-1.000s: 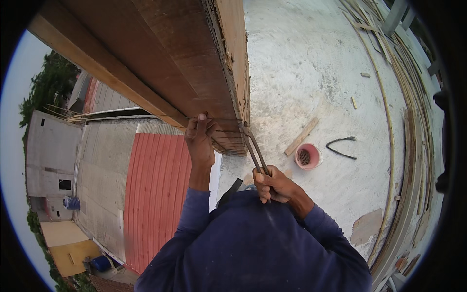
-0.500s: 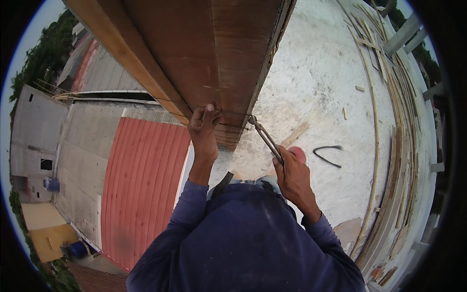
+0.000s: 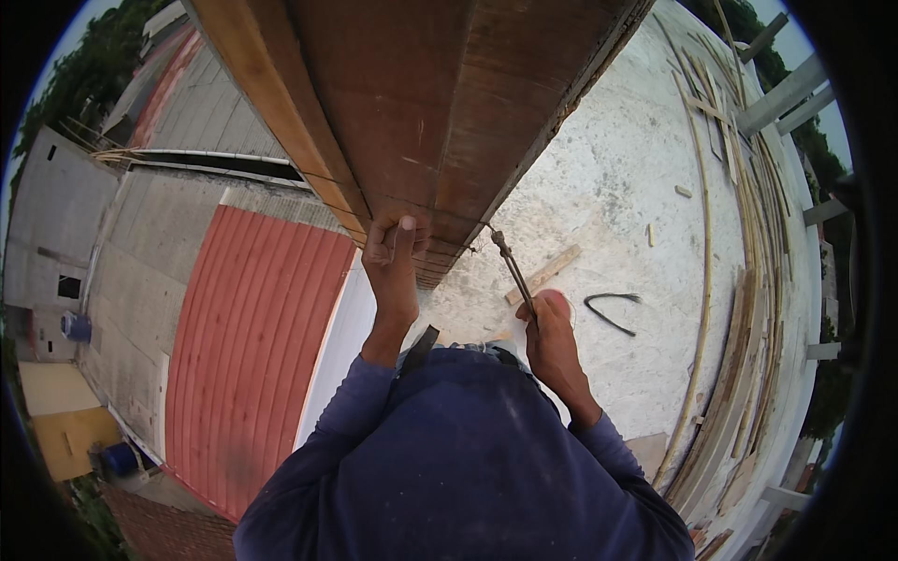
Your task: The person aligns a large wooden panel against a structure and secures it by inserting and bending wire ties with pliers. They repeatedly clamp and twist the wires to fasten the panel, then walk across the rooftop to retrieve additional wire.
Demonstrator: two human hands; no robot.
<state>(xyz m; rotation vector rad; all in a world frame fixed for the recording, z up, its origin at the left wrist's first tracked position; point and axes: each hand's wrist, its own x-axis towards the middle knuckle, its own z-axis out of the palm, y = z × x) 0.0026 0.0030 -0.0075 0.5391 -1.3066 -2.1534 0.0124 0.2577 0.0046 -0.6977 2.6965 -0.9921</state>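
A tall brown wooden box form rises before me, with dark tie wire wrapped around its lower part. Against its front face is my left hand, fingers curled in and thumb pointing up; what they hold, if anything, is too small to make out. My right hand grips the handles of metal pincers. The pincers' jaws are at a wire end by the form's right edge, just beyond a small tuft of twisted wire.
On the pale concrete floor lie a short wood piece, a bent bundle of dark wire and small offcuts. Long bamboo poles and boards line the right side. Past the edge at left, a red metal roof lies lower down.
My view has shifted, so the form appears farther right. The pincers have turned steeper, with my right hand closer to my body. My left hand stays at the form's face.
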